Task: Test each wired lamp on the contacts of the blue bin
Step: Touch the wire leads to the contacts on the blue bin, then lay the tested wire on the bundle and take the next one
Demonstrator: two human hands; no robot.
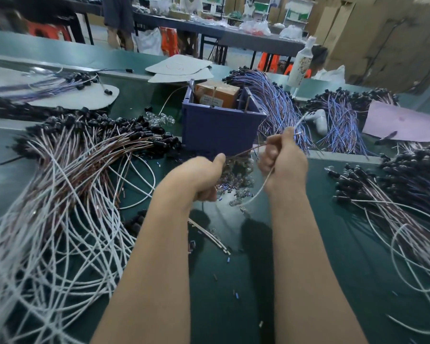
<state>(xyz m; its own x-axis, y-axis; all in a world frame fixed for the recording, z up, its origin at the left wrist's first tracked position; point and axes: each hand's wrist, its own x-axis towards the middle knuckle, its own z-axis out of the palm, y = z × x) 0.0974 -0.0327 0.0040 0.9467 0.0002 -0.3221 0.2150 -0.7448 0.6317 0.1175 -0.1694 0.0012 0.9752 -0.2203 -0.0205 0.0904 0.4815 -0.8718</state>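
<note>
The blue bin (219,127) stands at the table's middle with upright metal contacts (247,101) on its rim and an orange box (216,94) inside. My left hand (201,176) is curled in front of the bin and holds the brown wire (243,152) of a lamp. My right hand (283,162) grips the same lamp's white wire (258,189), whose end sticks up above the fist toward the bin's right corner. Small clear bulbs (236,180) lie in a heap under both hands.
A big pile of brown and white wired lamps (72,175) covers the left of the green table (233,281). Blue-wired lamps (278,108) lie behind and right of the bin, another pile (387,194) at right. A white bottle (302,65) stands behind.
</note>
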